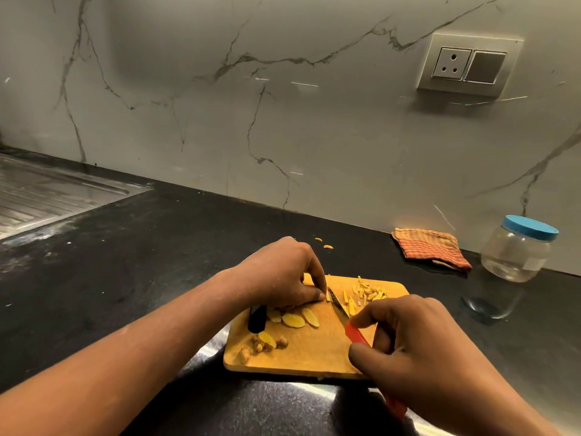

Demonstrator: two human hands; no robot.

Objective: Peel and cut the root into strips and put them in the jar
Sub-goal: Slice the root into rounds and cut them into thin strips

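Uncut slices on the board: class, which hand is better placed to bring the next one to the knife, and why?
Likely left: the left hand holds a piece at the blade, the slices lying beside it; the right hand grips the knife.

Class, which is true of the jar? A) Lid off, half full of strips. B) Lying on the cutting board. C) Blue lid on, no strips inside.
C: the jar stands on the counter, blue lid on, looking empty; the cut strips lie on the cutting board.
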